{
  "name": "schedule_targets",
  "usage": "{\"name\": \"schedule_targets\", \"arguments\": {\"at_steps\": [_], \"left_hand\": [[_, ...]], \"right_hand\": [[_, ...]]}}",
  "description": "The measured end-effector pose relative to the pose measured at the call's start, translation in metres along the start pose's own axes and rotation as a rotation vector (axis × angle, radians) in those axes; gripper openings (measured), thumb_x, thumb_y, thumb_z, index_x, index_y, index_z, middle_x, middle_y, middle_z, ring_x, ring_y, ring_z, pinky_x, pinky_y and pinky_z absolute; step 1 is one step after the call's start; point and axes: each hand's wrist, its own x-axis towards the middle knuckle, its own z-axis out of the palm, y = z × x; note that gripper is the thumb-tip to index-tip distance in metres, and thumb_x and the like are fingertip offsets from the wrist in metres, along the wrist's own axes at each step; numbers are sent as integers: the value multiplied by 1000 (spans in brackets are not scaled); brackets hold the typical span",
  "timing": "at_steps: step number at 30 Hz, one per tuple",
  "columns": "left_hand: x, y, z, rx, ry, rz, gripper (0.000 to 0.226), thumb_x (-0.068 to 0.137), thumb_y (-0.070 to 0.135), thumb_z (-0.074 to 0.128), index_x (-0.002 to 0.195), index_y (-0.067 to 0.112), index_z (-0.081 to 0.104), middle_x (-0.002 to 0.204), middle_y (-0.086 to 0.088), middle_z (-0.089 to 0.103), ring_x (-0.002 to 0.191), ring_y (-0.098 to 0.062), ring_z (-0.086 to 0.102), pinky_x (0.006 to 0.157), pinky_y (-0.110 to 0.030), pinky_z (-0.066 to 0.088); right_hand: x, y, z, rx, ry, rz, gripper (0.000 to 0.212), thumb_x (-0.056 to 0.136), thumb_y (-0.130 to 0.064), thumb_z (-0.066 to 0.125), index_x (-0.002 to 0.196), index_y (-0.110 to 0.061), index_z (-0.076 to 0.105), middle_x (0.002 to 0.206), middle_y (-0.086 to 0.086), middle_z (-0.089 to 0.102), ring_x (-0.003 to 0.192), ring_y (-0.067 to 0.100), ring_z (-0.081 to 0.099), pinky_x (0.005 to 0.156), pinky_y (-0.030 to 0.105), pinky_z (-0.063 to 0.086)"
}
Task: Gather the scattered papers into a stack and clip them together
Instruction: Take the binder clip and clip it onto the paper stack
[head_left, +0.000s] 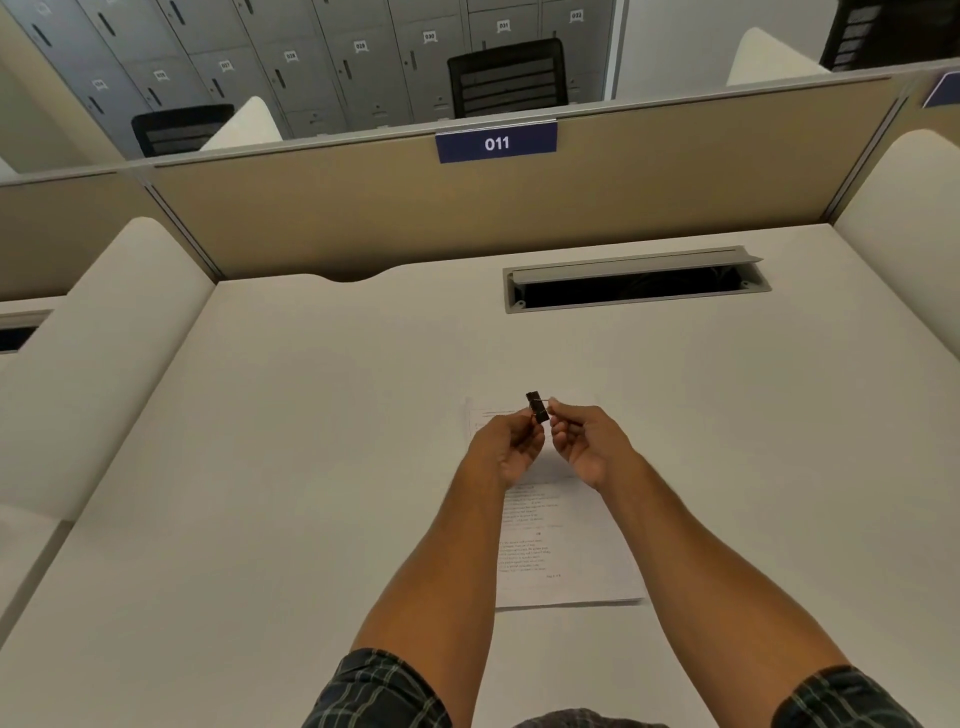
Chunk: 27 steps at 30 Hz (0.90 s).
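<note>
A stack of printed white papers (566, 540) lies squared up on the white desk (291, 467), right of centre. Above its far end I hold a small black binder clip (537, 406) in the air. My left hand (506, 449) pinches the clip from the left and below. My right hand (584, 444) pinches it from the right with thumb and forefinger. Both forearms cross over the papers and hide part of the sheets.
An open cable tray slot (636, 283) is cut into the desk at the back right. A tan partition (363, 208) with a blue "011" label (496, 143) closes the far edge. Padded white side dividers (98, 353) stand left and right.
</note>
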Motion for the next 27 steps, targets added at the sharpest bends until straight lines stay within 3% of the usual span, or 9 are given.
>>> {"name": "schedule_targets", "arguments": {"at_steps": [2, 6, 10, 14, 18, 22, 24, 27], "left_hand": [[0, 3, -1, 10, -14, -29, 12, 96, -1, 59, 91, -3, 70, 74, -11, 64, 65, -17, 63, 59, -24, 60], [2, 6, -4, 69, 1, -25, 13, 94, -4, 55, 92, -4, 67, 76, -15, 67, 69, -20, 66, 56, -25, 59], [11, 7, -3, 118, 32, 105, 7, 88, -6, 66, 91, -5, 72, 80, -18, 74, 72, -24, 72, 66, -27, 63], [15, 7, -4, 179, -62, 202, 21, 95, 16, 72, 105, -2, 74, 93, -17, 77, 86, -26, 75, 86, -36, 62], [13, 8, -9, 489, -123, 428, 22, 87, 10, 80, 106, 0, 77, 96, -15, 79, 94, -30, 77, 87, -34, 62], [12, 13, -12, 812, -105, 624, 18, 84, 9, 79, 102, 10, 80, 90, -5, 80, 86, -21, 77, 84, -36, 63], [8, 16, -10, 886, -142, 657, 18, 85, 10, 78, 102, 13, 81, 90, -1, 80, 87, -18, 77, 85, -36, 63], [1, 17, -5, 948, -169, 694, 19, 86, 8, 77, 102, 16, 82, 91, 2, 80, 89, -14, 77, 87, -32, 62]], "right_hand": [[2, -1, 0, -65, 0, -26, 12, 85, -9, 80, 88, -3, 70, 67, 4, 63, 50, 8, 56, 47, 17, 50], [2, -7, -1, -217, -121, -65, 17, 89, -5, 74, 104, 3, 70, 84, 11, 69, 66, 12, 64, 58, 19, 56], [2, -8, 0, -207, -124, -119, 13, 87, 1, 73, 99, 7, 71, 84, 17, 72, 73, 19, 72, 69, 23, 62], [4, -4, -3, -115, -82, -143, 15, 86, 2, 74, 99, 9, 71, 87, 21, 75, 78, 23, 75, 70, 25, 62], [4, -2, -11, -317, -136, -211, 17, 87, -1, 76, 101, 7, 71, 98, 26, 74, 86, 26, 76, 79, 28, 62], [7, 0, -22, -679, -180, -396, 45, 81, -9, 85, 122, -10, 66, 98, 19, 74, 88, 29, 76, 82, 34, 62], [8, 2, -26, -873, -224, -466, 48, 83, -20, 85, 127, -23, 68, 106, 6, 74, 92, 23, 75, 85, 32, 61], [7, 5, -29, -959, -237, -572, 44, 86, -25, 82, 128, -27, 69, 118, -7, 72, 99, 17, 72, 92, 29, 56]]}}
